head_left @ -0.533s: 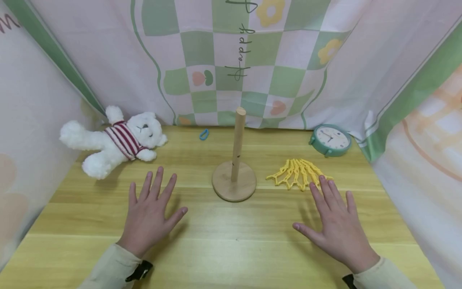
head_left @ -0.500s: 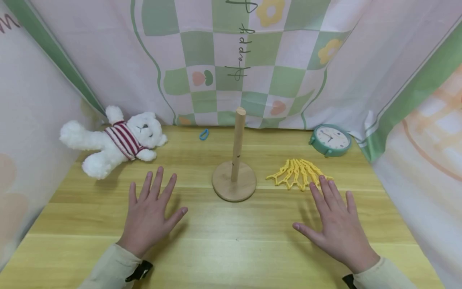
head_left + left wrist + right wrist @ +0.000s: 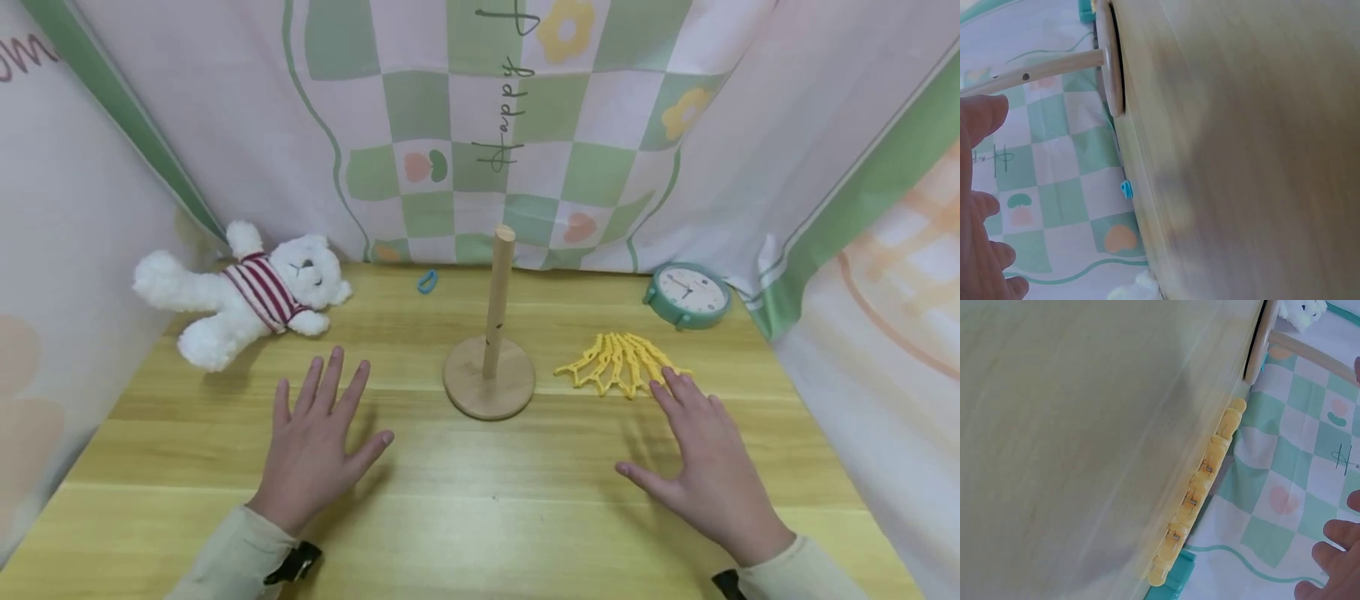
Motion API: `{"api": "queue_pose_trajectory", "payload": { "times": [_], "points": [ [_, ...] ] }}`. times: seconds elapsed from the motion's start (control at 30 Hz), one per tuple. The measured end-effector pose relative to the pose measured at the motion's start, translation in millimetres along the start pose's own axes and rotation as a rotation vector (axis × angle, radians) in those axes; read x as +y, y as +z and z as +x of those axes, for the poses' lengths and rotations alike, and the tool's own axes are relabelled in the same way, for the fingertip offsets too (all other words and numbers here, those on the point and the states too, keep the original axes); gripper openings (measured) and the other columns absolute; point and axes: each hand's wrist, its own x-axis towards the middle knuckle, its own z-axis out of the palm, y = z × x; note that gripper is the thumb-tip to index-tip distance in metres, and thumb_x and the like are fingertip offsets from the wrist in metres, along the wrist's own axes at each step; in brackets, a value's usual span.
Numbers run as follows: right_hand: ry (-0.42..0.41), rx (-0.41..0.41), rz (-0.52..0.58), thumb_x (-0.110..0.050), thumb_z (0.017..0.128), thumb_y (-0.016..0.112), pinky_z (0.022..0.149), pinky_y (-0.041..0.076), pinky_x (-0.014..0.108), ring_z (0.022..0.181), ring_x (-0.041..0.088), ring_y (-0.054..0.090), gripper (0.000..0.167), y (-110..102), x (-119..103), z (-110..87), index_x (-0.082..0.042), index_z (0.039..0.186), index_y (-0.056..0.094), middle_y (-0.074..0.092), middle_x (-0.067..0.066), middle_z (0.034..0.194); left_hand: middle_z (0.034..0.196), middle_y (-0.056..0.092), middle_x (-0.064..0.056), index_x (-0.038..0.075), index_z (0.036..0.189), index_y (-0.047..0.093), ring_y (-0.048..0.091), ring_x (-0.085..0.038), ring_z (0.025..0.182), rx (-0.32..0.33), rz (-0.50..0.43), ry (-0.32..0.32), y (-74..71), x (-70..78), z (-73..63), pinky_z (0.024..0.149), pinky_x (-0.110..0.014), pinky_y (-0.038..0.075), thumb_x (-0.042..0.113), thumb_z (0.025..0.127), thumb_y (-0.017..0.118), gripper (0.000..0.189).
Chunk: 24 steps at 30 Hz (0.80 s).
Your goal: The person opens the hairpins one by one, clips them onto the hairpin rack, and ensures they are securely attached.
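My left hand (image 3: 311, 454) hovers low over the wooden table with its fingers spread, holding nothing. Its thumb and fingertips show at the edge of the left wrist view. On the other side, my right hand (image 3: 712, 471) is also free of objects, its thumb stretched out sideways. The fingertips of that hand overlap the near right edge of a yellow fan-shaped lattice (image 3: 617, 363); in the right wrist view, its jointed pieces and small metal pins (image 3: 1193, 501) appear edge-on. Between both hands stands a wooden stand, an upright dowel (image 3: 498, 304) on a round base (image 3: 468, 387).
A white teddy bear (image 3: 217, 333) in a striped sweater lies at the back left. Behind the stand is a small blue ring-like piece (image 3: 427, 282). A green round clock (image 3: 687, 295) lies face up at the back right. Patterned curtains (image 3: 420, 104) enclose the table (image 3: 487, 517).
My right hand has turned slightly, its outer fingers drawing closer together. The left hand keeps its pose. The whole head view has shifted a little; the table objects stay put.
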Motion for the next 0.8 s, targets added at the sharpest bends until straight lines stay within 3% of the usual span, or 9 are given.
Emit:
{"api": "queue_pose_trajectory", "payload": {
  "times": [0.2, 0.37, 0.67, 0.8],
  "points": [
    [-0.003, 0.051, 0.046, -0.045, 0.063, 0.090, 0.116, 0.023, 0.054, 0.136, 0.049, 0.039, 0.105, 1.1, 6.1, 3.3, 0.004, 0.146, 0.046, 0.043, 0.027, 0.150, 0.167, 0.011, -0.014, 0.018, 0.162, 0.021, 0.017, -0.041, 0.150, 0.036, -0.048, 0.018, 1.4, 2.0, 1.2, 0.115, -0.066, 0.007, 0.065, 0.093, 0.055, 0.090],
    [0.055, 0.084, 0.110, -0.032, 0.060, 0.094, 0.108, 0.032, 0.061, 0.128, 0.051, 0.046, 0.100, 2.7, 11.4, 6.1, 0.005, 0.142, 0.050, 0.050, 0.029, 0.142, 0.167, 0.015, -0.014, 0.017, 0.162, 0.018, 0.019, -0.040, 0.150, 0.063, -0.101, 0.014, 2.5, 3.6, 3.3, 0.114, -0.065, 0.011, 0.063, 0.093, 0.057, 0.092],
    [0.143, 0.111, 0.179, -0.019, 0.063, 0.094, 0.098, 0.036, 0.066, 0.118, 0.051, 0.051, 0.087, 8.3, 25.0, 7.9, 0.004, 0.137, 0.054, 0.057, 0.029, 0.133, 0.164, 0.025, -0.015, 0.010, 0.160, 0.022, 0.028, -0.039, 0.146, 0.103, -0.256, -0.030, 13.1, 7.0, 8.0, 0.111, -0.066, 0.020, 0.054, 0.092, 0.063, 0.091],
    [0.217, 0.082, 0.201, -0.019, 0.070, 0.091, 0.097, 0.035, 0.067, 0.118, 0.051, 0.050, 0.080, 9.5, 32.0, 7.2, 0.005, 0.137, 0.054, 0.056, 0.030, 0.133, 0.163, 0.028, -0.016, 0.007, 0.160, 0.023, 0.031, -0.039, 0.145, 0.106, -0.316, -0.041, 18.6, 8.7, 8.9, 0.110, -0.066, 0.022, 0.050, 0.092, 0.065, 0.091]
  ]
}}
